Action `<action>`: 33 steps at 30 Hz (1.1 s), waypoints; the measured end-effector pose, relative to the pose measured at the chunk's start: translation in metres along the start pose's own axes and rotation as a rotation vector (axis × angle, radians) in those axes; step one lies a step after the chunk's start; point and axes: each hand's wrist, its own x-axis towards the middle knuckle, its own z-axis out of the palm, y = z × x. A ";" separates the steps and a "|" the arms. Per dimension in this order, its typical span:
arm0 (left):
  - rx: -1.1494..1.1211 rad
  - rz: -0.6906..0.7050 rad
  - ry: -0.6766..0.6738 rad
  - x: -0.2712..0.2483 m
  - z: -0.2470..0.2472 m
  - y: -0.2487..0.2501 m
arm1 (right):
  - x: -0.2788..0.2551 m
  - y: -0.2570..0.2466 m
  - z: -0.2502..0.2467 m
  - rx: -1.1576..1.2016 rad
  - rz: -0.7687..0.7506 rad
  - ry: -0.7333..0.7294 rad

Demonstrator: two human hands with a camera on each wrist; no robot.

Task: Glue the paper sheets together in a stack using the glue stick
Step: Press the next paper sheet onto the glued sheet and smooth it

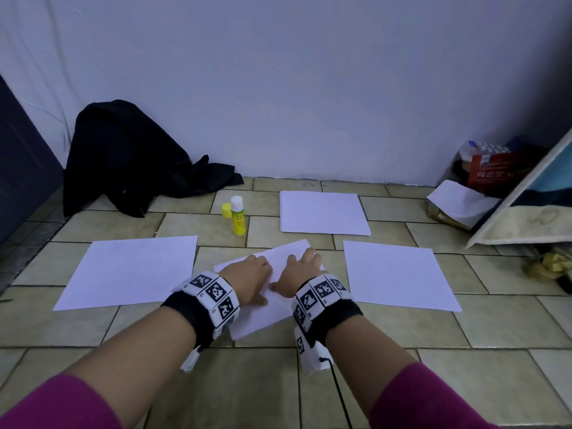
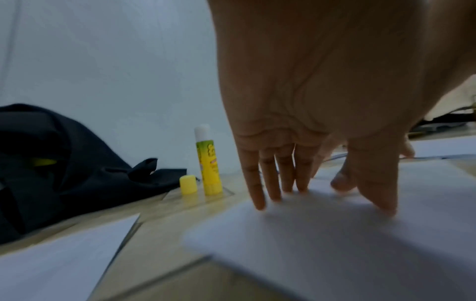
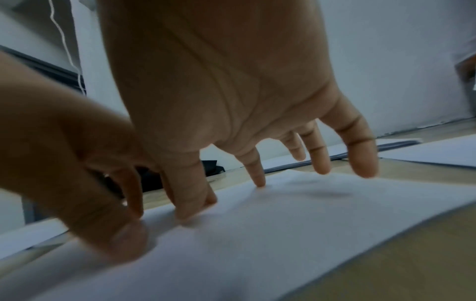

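White middle sheet (image 1: 278, 261) skewed on tiles; both hands' fingers (image 2: 270, 183) straight, pressing it flat.

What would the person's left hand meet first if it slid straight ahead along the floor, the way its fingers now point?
Probably the glue stick, standing uncapped just beyond the left hand; depth is unclear, so it might pass beside it.

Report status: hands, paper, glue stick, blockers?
Left hand and right hand flat on centre sheet. Glue stick upright, uncapped, cap beside. No blockers.
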 end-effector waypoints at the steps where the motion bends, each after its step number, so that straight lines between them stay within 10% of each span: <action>1: 0.004 -0.009 0.002 -0.002 -0.002 0.001 | 0.000 -0.002 0.004 0.010 0.002 -0.011; 7: -0.205 -0.172 0.152 -0.003 -0.004 -0.019 | -0.010 -0.021 0.005 -0.002 -0.231 -0.114; 19: -0.039 -0.281 -0.174 -0.006 0.027 -0.029 | -0.022 -0.041 0.006 0.079 -0.412 -0.164; 33: -0.070 -0.248 -0.167 -0.009 0.034 -0.039 | 0.008 0.028 -0.007 0.082 -0.188 -0.183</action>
